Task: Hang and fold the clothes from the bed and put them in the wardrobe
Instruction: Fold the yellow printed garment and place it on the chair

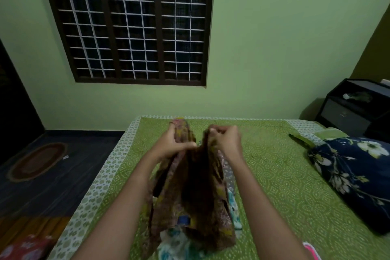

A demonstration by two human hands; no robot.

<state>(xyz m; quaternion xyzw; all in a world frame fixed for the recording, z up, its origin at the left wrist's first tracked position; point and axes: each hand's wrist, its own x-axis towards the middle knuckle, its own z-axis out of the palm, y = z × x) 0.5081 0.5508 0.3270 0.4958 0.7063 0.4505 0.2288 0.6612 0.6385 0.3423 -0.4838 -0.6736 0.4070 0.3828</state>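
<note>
**Head view over a bed.** The bed (274, 175) is covered in a green printed sheet. Both hands hold a brown patterned garment (196, 192) raised above the middle of the bed, and its lower part hangs down toward the near edge.

- **Left hand:** the left hand (175, 145) has its fingers curled round a bunch of the top edge.
- **Right hand:** the right hand (225, 141) pinches the cloth just beside it, knuckles bent. The two grips are near each other, with a fold sagging between them.
- **Under the cloth:** a white and teal floral garment (177, 243) lies on the sheet, touching the brown one's hem.
- **Surroundings:** a dark floral pillow (354, 175) rests at the right, well apart from the hands. A black bedside cabinet (348, 110) stands at the far right, and a barred window (130, 23) fills the far wall. An oval rug (38, 160) lies on the floor at the left. No wardrobe or hanger can be made out.

**Judged risks.**

- The grips are close together and bunched, so the garment is likely to fold crookedly unless the hands find true corners or seams.
- The hem lies against the floral garment and could drag it off the near edge.
- The cloth looks thin and limp, so it may slip from the right-hand pinch if shaken.
- The picture is blurred, so the kind of garment cannot be told.
</note>
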